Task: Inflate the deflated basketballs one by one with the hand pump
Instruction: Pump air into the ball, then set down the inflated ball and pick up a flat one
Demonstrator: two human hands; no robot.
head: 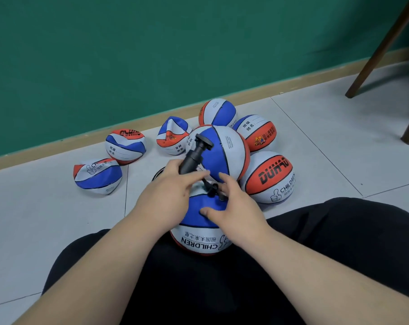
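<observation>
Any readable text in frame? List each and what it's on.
"CHILDREN", "祖国未来之星": ball in the lap, upside down.
"CHILDREN": right inflated ball; its black logo is too stylised to read.
"班级 姓名": orange-and-blue ball behind it, and left flat ball.
Small print elsewhere: too small to read.

pump (194, 156) above lap ball (200, 235), deflated balls (125, 146) left

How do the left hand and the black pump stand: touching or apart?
Touching. The head view shows the left hand gripping the black pump, its fingers curled round the lower barrel with no gap.
</observation>
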